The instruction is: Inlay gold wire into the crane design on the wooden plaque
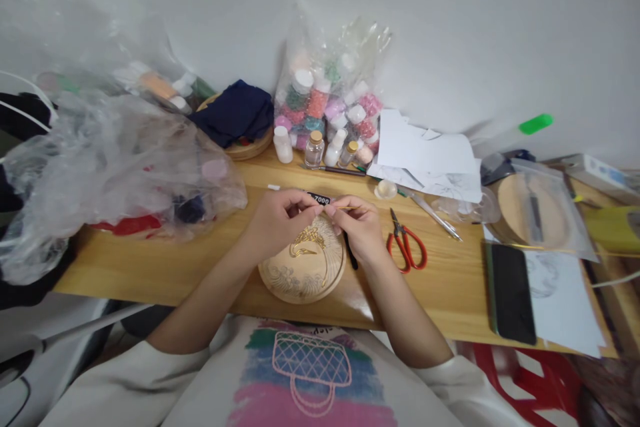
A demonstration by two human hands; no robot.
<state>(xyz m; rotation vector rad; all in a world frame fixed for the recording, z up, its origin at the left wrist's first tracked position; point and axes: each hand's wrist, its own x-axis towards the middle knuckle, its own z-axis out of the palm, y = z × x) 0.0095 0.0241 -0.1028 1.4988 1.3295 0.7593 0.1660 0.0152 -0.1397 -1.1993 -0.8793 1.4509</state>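
My left hand [280, 217] and my right hand [361, 227] meet fingertip to fingertip above a round wooden board [280, 268]. Both are closed in a pinch on a thin gold wire [346, 207], which shows between and past the fingers. On the board lie pale drawn wave lines and a gold wire outline [306, 242], shaped like a bird's head and neck. Just behind my fingers is a black tube [320, 199] marked 7000, partly hidden. A slim black tool [351, 253] sticks out beside my right wrist. Red-handled pliers [406, 247] lie to the right with their handles spread.
Small bottles [314, 150] and a clear bag of coloured jars [316, 100] stand against the wall. Crumpled plastic bags [150, 147] cover the left side. Rightward are papers [425, 153], a silver pen-like tool [435, 213], a phone [510, 292] and a bagged wooden disc [515, 207].
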